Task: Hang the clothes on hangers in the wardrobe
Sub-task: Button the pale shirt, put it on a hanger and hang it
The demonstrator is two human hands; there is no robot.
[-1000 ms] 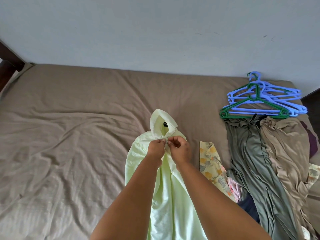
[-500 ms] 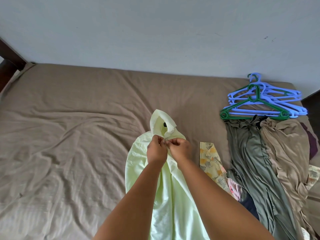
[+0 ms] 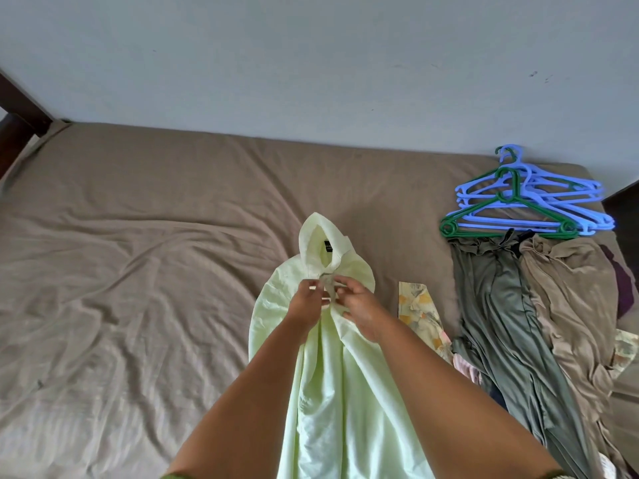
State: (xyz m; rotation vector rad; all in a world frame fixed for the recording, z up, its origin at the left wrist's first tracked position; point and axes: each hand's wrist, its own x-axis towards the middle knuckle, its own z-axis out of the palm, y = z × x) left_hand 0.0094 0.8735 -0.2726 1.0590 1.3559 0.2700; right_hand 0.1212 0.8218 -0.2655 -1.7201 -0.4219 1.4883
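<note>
Head view: a pale green shirt [image 3: 345, 392] lies on the bed [image 3: 138, 271], running from 6 o'clock up to the centre of the frame, its collar end raised into a peak with a small dark label [image 3: 327, 246] showing inside the neck. Both forearms come in from 6 o'clock and meet just below that collar. The left hand [image 3: 306, 305] pinches the front edge of the shirt between thumb and fingertips; the right hand [image 3: 359, 309] pinches the facing edge, fingers curled, the two hands nearly touching at the placket. What sits between the fingertips is too small to make out.

At 2 o'clock, near the far edge of the bed and against the wall [image 3: 311, 63], lies a loose stack of blue hangers [image 3: 539, 195] with a green hanger [image 3: 508, 209] on top, hooks pointing toward the wall. Just below them, toward 4 o'clock, an olive green garment [image 3: 501, 323] stretches down the bed, and a tan garment [image 3: 574, 305] lies beside it, overlapping its right side. A dark purple cloth [image 3: 626, 288] peeks out at the tan garment's far edge. Between the shirt and the olive garment, at 3 o'clock, a yellow floral fabric [image 3: 418, 316] lies flat. The brown bed sheet is wrinkled across the 9 o'clock side. A dark wooden bed frame [image 3: 17, 119] shows at 10 o'clock.
</note>
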